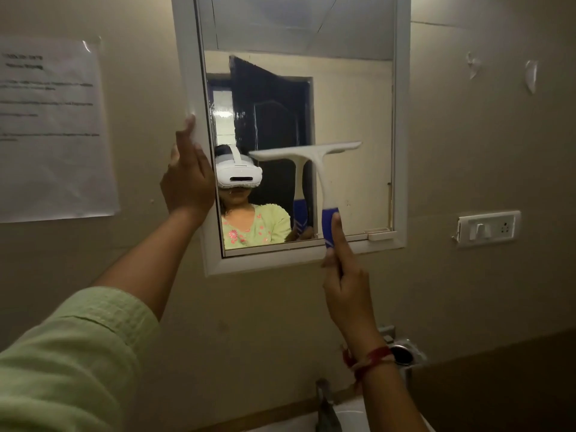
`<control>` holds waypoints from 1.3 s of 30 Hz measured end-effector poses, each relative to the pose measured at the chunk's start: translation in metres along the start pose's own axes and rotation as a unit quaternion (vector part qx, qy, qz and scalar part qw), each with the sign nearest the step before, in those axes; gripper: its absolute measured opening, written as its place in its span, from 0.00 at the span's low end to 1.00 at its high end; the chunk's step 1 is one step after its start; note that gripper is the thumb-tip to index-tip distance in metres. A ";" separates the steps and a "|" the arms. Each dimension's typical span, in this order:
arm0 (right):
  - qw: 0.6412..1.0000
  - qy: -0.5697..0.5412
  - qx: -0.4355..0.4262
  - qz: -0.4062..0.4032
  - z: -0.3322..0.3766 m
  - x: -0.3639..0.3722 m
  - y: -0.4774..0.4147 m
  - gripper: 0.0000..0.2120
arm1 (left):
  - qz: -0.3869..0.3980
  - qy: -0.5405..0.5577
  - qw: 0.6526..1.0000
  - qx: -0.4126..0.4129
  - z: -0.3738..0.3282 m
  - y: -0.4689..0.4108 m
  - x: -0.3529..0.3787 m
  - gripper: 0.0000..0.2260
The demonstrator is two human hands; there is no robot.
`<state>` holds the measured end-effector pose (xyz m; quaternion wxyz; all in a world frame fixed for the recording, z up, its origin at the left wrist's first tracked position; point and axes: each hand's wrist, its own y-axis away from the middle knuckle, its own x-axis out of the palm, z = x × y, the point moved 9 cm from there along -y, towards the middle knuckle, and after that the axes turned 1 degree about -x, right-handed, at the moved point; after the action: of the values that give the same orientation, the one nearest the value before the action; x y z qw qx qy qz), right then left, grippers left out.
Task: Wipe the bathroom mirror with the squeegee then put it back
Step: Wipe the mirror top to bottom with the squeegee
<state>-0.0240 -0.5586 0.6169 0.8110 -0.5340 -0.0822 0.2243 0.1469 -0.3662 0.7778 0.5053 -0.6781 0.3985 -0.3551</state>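
The bathroom mirror point(352, 113) hangs on the wall in a white frame point(401, 120). A white squeegee point(314, 157) with a blue handle lies against the glass at mid height, its blade roughly level and tilted up to the right. My right hand point(346, 275) grips the blue handle from below, at the mirror's lower edge. My left hand point(187, 179) presses flat on the frame's left side, fingers together and pointing up. The glass reflects a person with a headset and a dark doorway.
A taped paper notice point(53, 129) is on the wall at left. A switch and socket plate point(487, 227) sits right of the mirror. Below are a tap point(325, 406), a white basin edge point(352, 416) and a metal holder point(405, 353) on the wall.
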 end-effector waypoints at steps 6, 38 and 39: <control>1.000 0.024 0.017 -0.001 -0.020 0.013 0.049 0.27 | -0.010 -0.002 1.000 -0.002 0.000 0.000 -0.001 0.17; 0.998 -0.009 0.036 -0.042 -0.040 0.012 0.086 0.26 | 0.004 0.002 1.000 -0.014 0.002 0.000 0.001 0.18; 0.998 -0.011 0.031 -0.048 -0.037 0.010 0.074 0.24 | 0.007 0.003 1.000 -0.013 0.003 0.000 0.002 0.18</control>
<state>-0.0219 -0.5606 0.5339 0.8360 -0.5016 -0.1095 0.1934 0.1501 -0.3669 0.7778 0.4981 -0.6806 0.4091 -0.3485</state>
